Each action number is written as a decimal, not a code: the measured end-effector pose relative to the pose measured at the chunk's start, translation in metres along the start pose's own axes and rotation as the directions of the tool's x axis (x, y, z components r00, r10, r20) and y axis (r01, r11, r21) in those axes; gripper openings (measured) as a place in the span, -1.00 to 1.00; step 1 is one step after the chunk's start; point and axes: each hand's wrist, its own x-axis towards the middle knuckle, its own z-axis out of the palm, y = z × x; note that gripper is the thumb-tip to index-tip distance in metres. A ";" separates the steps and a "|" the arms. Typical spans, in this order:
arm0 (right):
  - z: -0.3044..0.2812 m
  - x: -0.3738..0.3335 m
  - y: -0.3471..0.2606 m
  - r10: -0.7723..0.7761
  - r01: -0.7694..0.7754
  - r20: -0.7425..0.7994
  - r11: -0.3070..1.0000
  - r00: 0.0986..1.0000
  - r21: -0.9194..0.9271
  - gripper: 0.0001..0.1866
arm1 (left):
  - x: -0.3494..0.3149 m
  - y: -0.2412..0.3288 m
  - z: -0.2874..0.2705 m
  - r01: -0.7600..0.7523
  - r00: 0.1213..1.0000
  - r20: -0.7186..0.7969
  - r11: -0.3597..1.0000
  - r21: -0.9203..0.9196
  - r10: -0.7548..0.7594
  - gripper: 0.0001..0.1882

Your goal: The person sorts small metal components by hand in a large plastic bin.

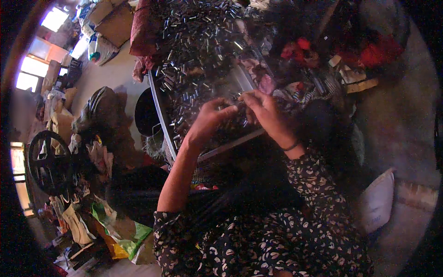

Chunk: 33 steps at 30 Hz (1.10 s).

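Many small shiny metal tubes lie scattered over a metal-rimmed table in front of me. My left hand is over the near part of this spread, its fingers curled and its thumb pointing right. Close beside it, my right hand has thumb and forefinger pinched together at the tips. Whatever either hand holds is too small and dark to make out. Just beyond the right fingertips is a pale, flat, straight-edged strip.
Crumpled cloth lies right of the tubes, with red cloth farther back. A dark spoked wheel stands at the left. Torn packaging is at the lower left. A white sack rests at the right.
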 end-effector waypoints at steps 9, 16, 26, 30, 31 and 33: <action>-0.003 0.000 0.004 -0.013 0.017 -0.061 0.998 0.998 0.062 -0.73 | 0.007 0.003 0.006 0.010 0.999 0.031 1.000 0.013 -0.010 -0.71; -0.022 0.011 -0.005 -0.049 0.060 -0.202 0.997 0.978 0.051 -0.75 | 0.003 0.027 0.018 0.143 0.985 0.139 0.932 -0.332 -0.101 -0.61; -0.066 0.053 -0.014 -0.360 0.002 -0.208 0.505 0.910 -0.863 -0.84 | 0.012 0.041 0.028 0.074 0.986 0.168 0.867 -0.492 0.011 -0.62; -0.051 0.051 -0.014 -0.412 0.211 -0.231 0.781 0.881 -0.588 -0.87 | 0.019 0.045 0.032 0.127 0.988 -0.034 0.917 -0.378 -0.151 -0.70; -0.051 0.047 -0.014 -0.273 0.033 -0.271 0.758 0.923 -0.651 -0.86 | 0.021 0.047 0.035 0.168 0.977 -0.072 0.937 -0.306 -0.199 -0.71; -0.041 0.039 -0.006 -0.611 0.405 -0.251 0.726 0.751 -0.556 -0.83 | 0.026 0.047 0.052 -0.026 0.982 -0.187 0.990 -0.142 -0.001 -0.70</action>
